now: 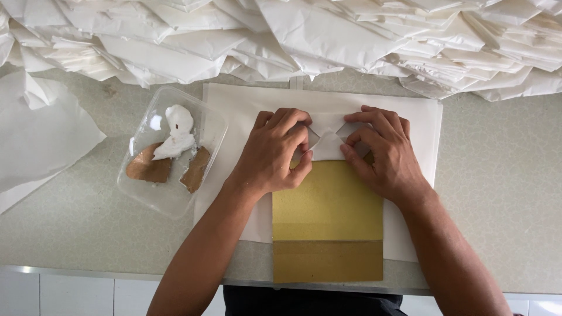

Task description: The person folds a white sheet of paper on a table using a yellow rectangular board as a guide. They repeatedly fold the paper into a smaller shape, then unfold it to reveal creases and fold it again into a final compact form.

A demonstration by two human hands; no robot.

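A gold paper bag point(328, 222) lies flat on a white sheet point(240, 111), its bottom end pointing away from me. My left hand point(274, 153) and my right hand point(383, 153) both press on the white folded flaps point(329, 143) at the bag's far end. The fingertips of each hand pinch a triangular corner of the fold. The flaps' outer parts are hidden under my fingers.
A clear plastic tray point(153, 193) with white paste and brown scraps sits left of the sheet. A large heap of folded white paper point(328, 35) fills the back of the speckled counter point(497, 193). Loose white paper point(41, 134) lies at the far left.
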